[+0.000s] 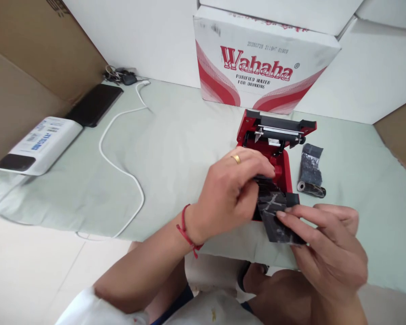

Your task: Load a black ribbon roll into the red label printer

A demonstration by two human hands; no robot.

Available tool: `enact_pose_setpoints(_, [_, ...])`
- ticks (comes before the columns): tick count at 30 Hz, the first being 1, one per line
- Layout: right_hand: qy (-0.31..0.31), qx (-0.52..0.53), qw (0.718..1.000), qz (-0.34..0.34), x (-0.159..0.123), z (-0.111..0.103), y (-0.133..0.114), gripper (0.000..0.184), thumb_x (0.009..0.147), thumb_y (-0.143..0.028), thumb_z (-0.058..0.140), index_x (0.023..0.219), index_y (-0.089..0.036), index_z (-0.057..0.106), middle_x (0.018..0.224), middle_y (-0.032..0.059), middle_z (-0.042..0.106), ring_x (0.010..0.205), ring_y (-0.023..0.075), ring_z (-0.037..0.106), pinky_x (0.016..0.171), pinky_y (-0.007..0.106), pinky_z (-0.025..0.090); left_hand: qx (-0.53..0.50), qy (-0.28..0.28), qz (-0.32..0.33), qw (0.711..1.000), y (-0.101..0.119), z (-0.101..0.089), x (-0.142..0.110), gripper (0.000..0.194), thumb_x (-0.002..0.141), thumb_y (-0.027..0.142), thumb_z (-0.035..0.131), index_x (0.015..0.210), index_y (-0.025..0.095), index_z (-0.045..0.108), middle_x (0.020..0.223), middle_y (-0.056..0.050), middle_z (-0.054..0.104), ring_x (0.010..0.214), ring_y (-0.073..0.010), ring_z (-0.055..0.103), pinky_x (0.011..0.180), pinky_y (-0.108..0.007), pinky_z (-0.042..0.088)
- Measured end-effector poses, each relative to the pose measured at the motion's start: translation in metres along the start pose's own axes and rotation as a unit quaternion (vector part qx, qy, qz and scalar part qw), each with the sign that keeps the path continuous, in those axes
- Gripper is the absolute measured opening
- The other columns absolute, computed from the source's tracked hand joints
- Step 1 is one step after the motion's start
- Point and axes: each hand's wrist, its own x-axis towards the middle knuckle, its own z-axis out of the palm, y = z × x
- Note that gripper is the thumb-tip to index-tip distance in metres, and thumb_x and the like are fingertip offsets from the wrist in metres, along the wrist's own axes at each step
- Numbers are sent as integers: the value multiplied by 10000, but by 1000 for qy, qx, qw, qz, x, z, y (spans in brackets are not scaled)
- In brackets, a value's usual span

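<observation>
A thin black strip (274, 203) with pale crinkled streaks stretches between my two hands. Its upper end is pinched by my left hand (228, 192), which wears a ring and reaches over the red box. My right hand (328, 241) grips the lower end between fingers and thumb. Behind the strip, the red box-shaped device (286, 174) stands with its lid (277, 128) raised, showing a dark roller and a metal bar. My left hand covers part of its inside. To its right lies a small black roll (311, 189), partly unwound, with a crumpled tail.
A white Wahaha water carton (257, 67) stands behind the device. On the left are a white device with a label (42, 142), a dark phone-like slab (96, 104), keys (120, 75) and a white cable (113, 167). A pale green cloth (176, 131) covers the table.
</observation>
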Motion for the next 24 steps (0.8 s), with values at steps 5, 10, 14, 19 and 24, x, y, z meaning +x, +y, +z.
enact_pose_setpoints(5, [8,35,999,-25,0,-3,-1,291,946,47,743,1095,-192,816,1126,79,774,980,225,646,875,435,487,13,-18,203,979,14,11,-30,283,1087,283,625,1270,115,762,1145,-96,882,1051,-252,810,924,-437,670])
enact_pose_setpoints(10, [-78,161,983,-38,14,-8,11,165,1107,-261,698,1170,-225,847,1070,81,811,1031,276,720,955,506,582,87,-27,171,981,15,5,-54,234,1204,204,582,1285,103,777,1110,-84,880,1042,-218,792,966,-394,625])
enact_pose_setpoints(14, [179,258,935,165,29,5,48,386,1168,-486,580,1364,-353,885,1370,87,841,1235,311,774,1046,556,619,77,-47,153,984,17,-3,-59,230,1209,146,571,1190,113,797,1123,-70,899,1094,-222,788,1065,-389,625])
enact_pose_setpoints(19, [169,280,897,296,56,35,83,623,1208,-584,418,1717,-306,642,1831,134,579,1679,318,588,1290,617,567,66,-41,144,987,18,-3,-59,250,1222,151,557,1186,116,802,1120,-58,908,1089,-203,791,1076,-376,636])
enact_pose_setpoints(24, [189,278,898,285,62,48,71,646,1206,-619,355,1578,-258,741,1582,198,740,1595,354,661,1287,642,563,46,-15,150,987,19,1,-59,254,1216,149,569,1208,108,819,1158,-52,917,1102,-188,812,1090,-350,636])
